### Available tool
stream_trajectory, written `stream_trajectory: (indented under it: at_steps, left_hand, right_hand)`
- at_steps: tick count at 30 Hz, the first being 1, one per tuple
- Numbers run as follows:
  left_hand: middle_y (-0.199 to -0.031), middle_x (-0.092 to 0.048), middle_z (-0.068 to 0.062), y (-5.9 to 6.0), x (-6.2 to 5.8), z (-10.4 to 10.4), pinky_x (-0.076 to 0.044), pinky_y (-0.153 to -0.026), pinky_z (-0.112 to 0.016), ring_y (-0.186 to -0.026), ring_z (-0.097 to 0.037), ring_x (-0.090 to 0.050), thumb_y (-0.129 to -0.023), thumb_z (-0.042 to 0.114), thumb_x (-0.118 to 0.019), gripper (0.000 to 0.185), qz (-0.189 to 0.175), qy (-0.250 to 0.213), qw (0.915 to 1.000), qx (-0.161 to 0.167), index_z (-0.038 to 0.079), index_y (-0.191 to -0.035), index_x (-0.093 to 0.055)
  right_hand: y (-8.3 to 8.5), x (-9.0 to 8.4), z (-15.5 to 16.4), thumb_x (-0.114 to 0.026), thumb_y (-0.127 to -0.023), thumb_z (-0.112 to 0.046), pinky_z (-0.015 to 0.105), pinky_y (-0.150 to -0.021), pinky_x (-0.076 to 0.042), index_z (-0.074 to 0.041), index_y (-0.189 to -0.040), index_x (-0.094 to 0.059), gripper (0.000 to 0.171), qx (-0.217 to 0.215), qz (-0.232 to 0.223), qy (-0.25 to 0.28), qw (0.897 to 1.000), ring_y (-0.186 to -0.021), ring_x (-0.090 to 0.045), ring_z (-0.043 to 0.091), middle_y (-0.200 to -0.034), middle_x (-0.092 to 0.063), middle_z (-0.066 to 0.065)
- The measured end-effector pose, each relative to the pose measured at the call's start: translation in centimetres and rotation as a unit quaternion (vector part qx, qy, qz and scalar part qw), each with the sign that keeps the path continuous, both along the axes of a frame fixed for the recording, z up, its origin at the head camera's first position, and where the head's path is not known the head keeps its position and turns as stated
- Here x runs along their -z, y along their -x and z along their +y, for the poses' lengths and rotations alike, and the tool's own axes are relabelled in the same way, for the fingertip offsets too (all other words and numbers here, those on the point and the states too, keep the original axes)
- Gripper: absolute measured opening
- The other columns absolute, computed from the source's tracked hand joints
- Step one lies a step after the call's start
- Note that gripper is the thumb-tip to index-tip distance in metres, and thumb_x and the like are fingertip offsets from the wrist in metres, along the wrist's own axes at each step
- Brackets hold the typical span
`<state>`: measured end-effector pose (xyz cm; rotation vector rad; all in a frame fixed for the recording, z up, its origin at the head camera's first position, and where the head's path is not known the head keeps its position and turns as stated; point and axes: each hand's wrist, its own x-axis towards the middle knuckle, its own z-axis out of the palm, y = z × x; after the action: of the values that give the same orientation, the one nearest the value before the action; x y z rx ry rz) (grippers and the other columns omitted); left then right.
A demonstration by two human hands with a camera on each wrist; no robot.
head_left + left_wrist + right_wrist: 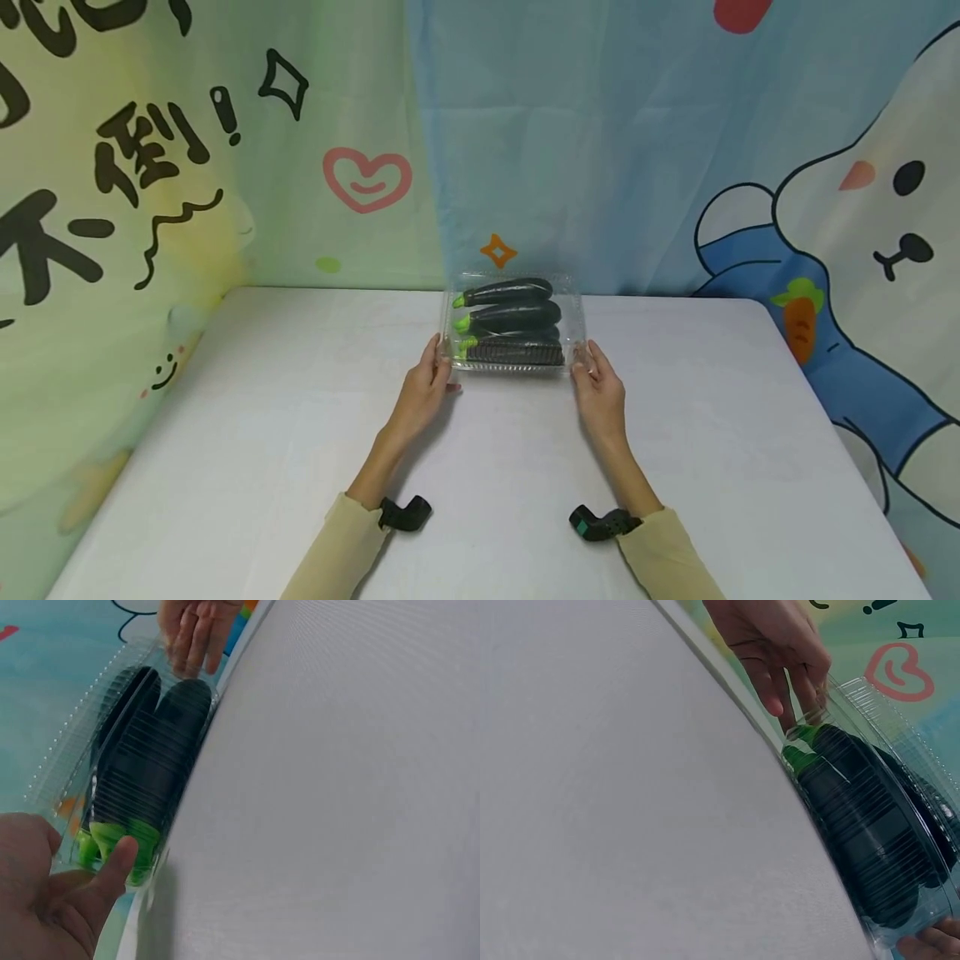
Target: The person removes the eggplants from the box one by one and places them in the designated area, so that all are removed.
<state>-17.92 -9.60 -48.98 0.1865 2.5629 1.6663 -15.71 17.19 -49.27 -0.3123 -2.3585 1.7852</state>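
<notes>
A clear plastic box (575, 312) holds several dark, glossy eggplants (517, 317) with bright green caps, which lie side by side and point left in the head view. My left hand (420, 396) grips the box's left end, beside the green caps; in the left wrist view its thumb (120, 862) lies against the near plastic wall. At the opposite end, my right hand (602, 400) holds the box by its right side, fingers (934, 941) partly hidden in the right wrist view. Whether the box touches the table I cannot tell.
The white table (510, 483) stretches out below both forearms. Behind its back edge hangs a printed cloth (570, 167) with cartoon figures. Each wrist wears a small black device, one on the left (407, 513) and one on the right (600, 523).
</notes>
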Motion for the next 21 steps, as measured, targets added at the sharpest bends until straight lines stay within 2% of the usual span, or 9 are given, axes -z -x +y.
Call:
stream_trajectory:
  at_steps: [3,6,10,14,18,21]
  left_hand:
    - [-0.121,-0.061,-0.029,0.1,0.0,-0.1,-0.058,-0.081,-0.035,-0.087,-0.028,-0.074,-0.103,0.027,-0.037,0.057,-0.004,-0.007,1.0,-0.001,0.008,-0.155,-0.02]
    - [-0.117,-0.063,-0.027,0.1,0.0,-0.2,-0.058,-0.078,-0.035,-0.087,-0.028,-0.074,-0.102,0.027,-0.039,0.057,-0.004,-0.013,0.9999,-0.001,0.01,-0.154,-0.022]
    - [-0.135,-0.056,-0.026,0.2,0.1,-0.3,-0.059,-0.077,-0.033,-0.089,-0.03,-0.074,-0.103,0.025,-0.041,0.058,0.001,-0.027,0.9996,0.004,0.009,-0.154,-0.021]
    - [-0.148,-0.047,-0.016,0.3,0.1,-0.3,-0.058,-0.085,-0.035,-0.101,-0.03,-0.071,-0.103,0.024,-0.042,0.059,0.015,-0.032,0.9993,0.011,0.007,-0.154,-0.02]
    - [-0.15,-0.046,-0.009,0.5,-0.1,-0.4,-0.055,-0.092,-0.039,-0.109,-0.028,-0.068,-0.102,0.021,-0.044,0.06,0.032,-0.019,0.9993,0.008,0.006,-0.155,-0.021]
    - [-0.149,-0.047,-0.007,0.5,-0.1,-0.4,-0.053,-0.096,-0.039,-0.116,-0.027,-0.065,-0.101,0.021,-0.045,0.06,0.038,-0.005,0.9993,0.007,0.008,-0.155,-0.022]
  right_hand:
    - [-0.1,-0.1,0.1,-0.047,-0.101,-0.022,0.017,-0.095,-0.049,-0.011,-0.152,-0.032,0.054,-0.004,-0.011,0.003,1.0,-0.13,-0.053,0.031,-0.152,-0.041,0.014]
    - [-0.3,-0.7,-0.1,-0.046,-0.101,-0.022,0.035,-0.107,-0.044,-0.01,-0.152,-0.031,0.055,-0.006,-0.021,0.006,1.0,-0.135,-0.047,0.03,-0.155,-0.037,0.013]
    - [-0.9,-2.4,-0.6,-0.044,-0.102,-0.017,0.038,-0.112,-0.038,-0.003,-0.152,-0.027,0.055,-0.02,-0.014,0.012,1.0,-0.14,-0.042,0.029,-0.155,-0.037,0.014]
    - [-1.3,-3.6,-0.9,-0.042,-0.102,-0.013,0.036,-0.117,-0.032,0.003,-0.151,-0.025,0.054,-0.042,0.001,0.017,0.999,-0.142,-0.04,0.029,-0.154,-0.038,0.017]
    - [-1.1,-3.5,-0.6,-0.041,-0.101,-0.009,0.042,-0.119,-0.028,0.005,-0.15,-0.022,0.055,-0.06,0.01,0.016,0.998,-0.141,-0.039,0.034,-0.152,-0.038,0.023]
    - [-0.5,-2.4,0.0,-0.042,-0.1,-0.01,0.045,-0.118,-0.029,0.003,-0.152,-0.021,0.057,-0.07,0.007,0.007,0.998,-0.14,-0.038,0.035,-0.15,-0.038,0.023]
